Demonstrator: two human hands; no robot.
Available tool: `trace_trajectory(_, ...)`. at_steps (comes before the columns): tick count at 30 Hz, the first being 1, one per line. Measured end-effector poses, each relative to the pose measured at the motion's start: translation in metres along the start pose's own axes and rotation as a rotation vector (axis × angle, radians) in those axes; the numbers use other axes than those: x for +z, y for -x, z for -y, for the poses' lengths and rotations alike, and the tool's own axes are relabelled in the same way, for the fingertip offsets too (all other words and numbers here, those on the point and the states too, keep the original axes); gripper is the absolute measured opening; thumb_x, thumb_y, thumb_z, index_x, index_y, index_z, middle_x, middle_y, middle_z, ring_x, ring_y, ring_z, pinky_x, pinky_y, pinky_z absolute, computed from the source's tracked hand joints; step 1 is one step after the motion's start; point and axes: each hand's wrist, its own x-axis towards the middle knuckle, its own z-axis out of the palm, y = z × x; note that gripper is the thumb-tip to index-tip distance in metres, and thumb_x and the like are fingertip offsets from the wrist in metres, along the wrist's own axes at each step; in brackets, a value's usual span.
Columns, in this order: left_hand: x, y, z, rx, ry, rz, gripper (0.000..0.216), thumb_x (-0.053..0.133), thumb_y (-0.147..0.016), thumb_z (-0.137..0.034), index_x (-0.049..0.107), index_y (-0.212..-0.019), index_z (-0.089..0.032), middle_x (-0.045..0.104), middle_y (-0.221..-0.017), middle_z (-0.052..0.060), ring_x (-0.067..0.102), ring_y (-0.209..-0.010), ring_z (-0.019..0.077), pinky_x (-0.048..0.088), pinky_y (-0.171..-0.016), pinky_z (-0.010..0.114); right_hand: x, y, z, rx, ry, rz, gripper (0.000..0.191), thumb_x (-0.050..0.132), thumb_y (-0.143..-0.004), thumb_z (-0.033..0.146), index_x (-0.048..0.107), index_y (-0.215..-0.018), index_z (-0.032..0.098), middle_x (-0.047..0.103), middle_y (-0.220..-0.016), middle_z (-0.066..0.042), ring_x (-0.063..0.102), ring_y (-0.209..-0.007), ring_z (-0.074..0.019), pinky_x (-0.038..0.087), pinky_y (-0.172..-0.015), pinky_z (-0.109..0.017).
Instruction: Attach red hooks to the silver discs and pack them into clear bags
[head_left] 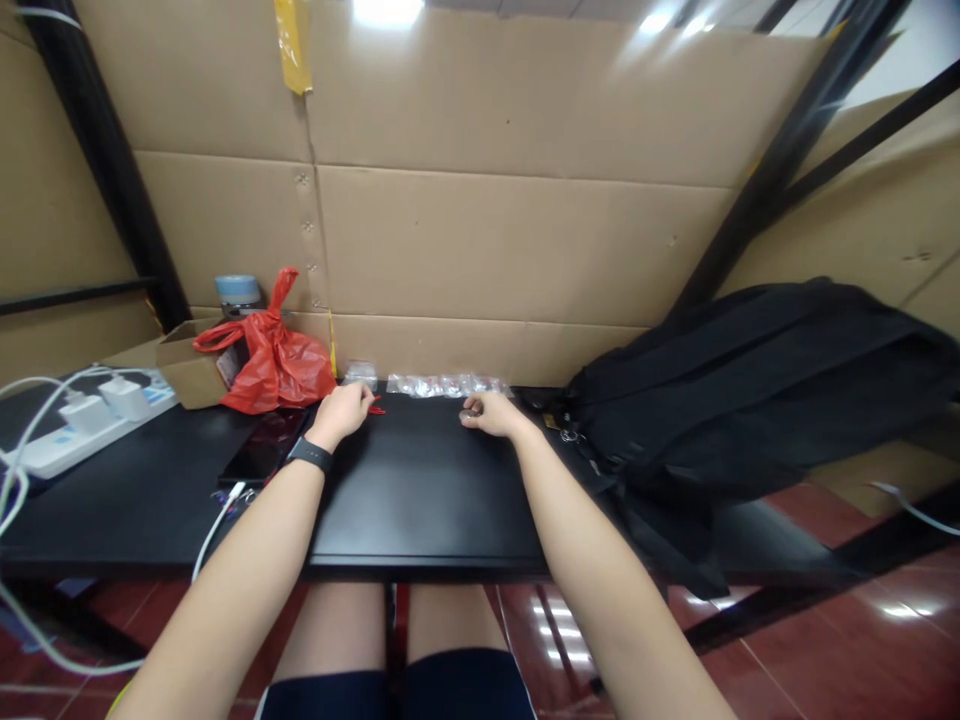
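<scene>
My left hand (343,413) is over the far part of the black table, its fingers closed in a pinch. Thin red strands, like cord (379,408), show at its fingertips; some of them appear to lie on the tabletop. To the right, my right hand (493,412) has thumb and fingers closed on a small, roundish, dark shiny piece (469,415), too small to name. Behind both hands, a row of small clear plastic packets (448,386) with silvery and reddish contents lies along the back edge. Another clear packet (361,372) sits just beyond my left hand.
A red plastic bag (279,360) and a cardboard box (187,365) stand at the back left, near a dark phone (266,447) and a white power strip (90,425) with cables. A large black backpack (757,390) covers the right side. Cardboard panels (480,250) wall the back.
</scene>
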Motion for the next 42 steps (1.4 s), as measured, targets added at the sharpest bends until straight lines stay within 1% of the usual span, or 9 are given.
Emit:
trace_trajectory(3,0.003,-0.002,-0.005,0.057,0.219,-0.041,0.016,0.055,-0.089,-0.030,0.067,-0.085,-0.020,0.075,-0.086,0.005,0.069,-0.078,0.0193,0.049,-0.074,0.027,-0.001,0.001,-0.001,0.011,-0.024,-0.054,0.026,0.079,-0.071,0.025,0.070,-0.095,0.017,0.070,-0.088,-0.005,0.064,-0.076,-0.0160,0.047,-0.073,-0.026)
trace_trajectory(6,0.010,-0.001,-0.010,0.065,0.312,-0.020,0.013,0.061,-0.085,-0.030,0.067,-0.088,-0.019,0.075,-0.082,0.003,0.070,-0.077,0.0185,0.050,-0.073,0.026,-0.001,0.001,0.002,0.006,-0.086,-0.126,0.025,0.078,-0.071,0.025,0.069,-0.093,0.018,0.069,-0.089,-0.005,0.064,-0.075,-0.0157,0.049,-0.073,-0.027)
trace_trajectory(8,0.014,0.000,-0.013,0.050,0.301,-0.010,0.015,0.064,-0.083,-0.029,0.068,-0.092,-0.018,0.075,-0.084,0.004,0.070,-0.077,0.0187,0.050,-0.073,0.027,0.001,0.001,0.008,-0.020,-0.197,-0.146,0.026,0.075,-0.073,0.026,0.067,-0.097,0.018,0.068,-0.094,-0.005,0.063,-0.069,-0.0141,0.050,-0.068,-0.027)
trace_trajectory(11,0.017,0.002,-0.016,0.081,0.233,0.007,0.013,0.064,-0.084,-0.027,0.072,-0.089,-0.018,0.076,-0.088,0.006,0.070,-0.080,0.0201,0.049,-0.073,0.028,0.005,0.002,0.022,-0.091,-0.387,-0.118,0.030,0.071,-0.076,0.028,0.063,-0.103,0.018,0.067,-0.100,-0.007,0.061,-0.061,-0.0115,0.051,-0.061,-0.027)
trace_trajectory(16,0.016,0.005,-0.027,0.190,0.193,-0.018,0.022,0.057,-0.090,-0.033,0.076,-0.090,-0.021,0.076,-0.090,0.005,0.068,-0.080,0.0205,0.048,-0.073,0.029,0.012,0.008,0.055,-0.256,-0.533,-0.110,0.033,0.072,-0.073,0.027,0.062,-0.104,0.019,0.067,-0.107,-0.006,0.066,-0.077,-0.0141,0.054,-0.075,-0.030)
trace_trajectory(23,0.014,0.009,-0.044,0.247,0.195,-0.108,0.023,0.056,-0.092,-0.034,0.075,-0.091,-0.024,0.072,-0.097,0.004,0.065,-0.091,0.0198,0.047,-0.081,0.029,0.022,0.014,0.086,-0.348,-0.771,-0.130,0.039,0.075,-0.070,0.028,0.059,-0.105,0.021,0.065,-0.111,-0.007,0.069,-0.096,-0.0194,0.055,-0.074,-0.027)
trace_trajectory(32,0.012,0.011,-0.052,0.202,0.266,-0.109,0.018,0.057,-0.089,-0.027,0.073,-0.096,-0.025,0.065,-0.099,0.004,0.061,-0.099,0.0207,0.049,-0.089,0.032,0.021,0.021,0.097,-0.384,-0.840,-0.054,0.042,0.079,-0.070,0.035,0.060,-0.104,0.021,0.066,-0.113,-0.007,0.068,-0.103,-0.0218,0.054,-0.092,-0.037)
trace_trajectory(38,0.012,0.012,-0.053,0.249,0.300,-0.171,0.017,0.055,-0.089,-0.024,0.072,-0.090,-0.021,0.063,-0.096,0.005,0.061,-0.094,0.0198,0.049,-0.087,0.032,0.020,0.022,0.100,-0.343,-0.899,-0.052,0.040,0.079,-0.069,0.037,0.060,-0.101,0.020,0.065,-0.111,-0.007,0.069,-0.103,-0.0227,0.055,-0.092,-0.038)
trace_trajectory(42,0.011,0.013,-0.055,0.297,0.314,-0.220,0.016,0.055,-0.087,-0.021,0.071,-0.088,-0.019,0.061,-0.091,0.005,0.060,-0.088,0.0186,0.049,-0.085,0.031,0.020,0.022,0.101,-0.361,-0.930,-0.030,0.042,0.080,-0.068,0.036,0.060,-0.100,0.021,0.064,-0.113,-0.007,0.068,-0.103,-0.0219,0.054,-0.092,-0.037)
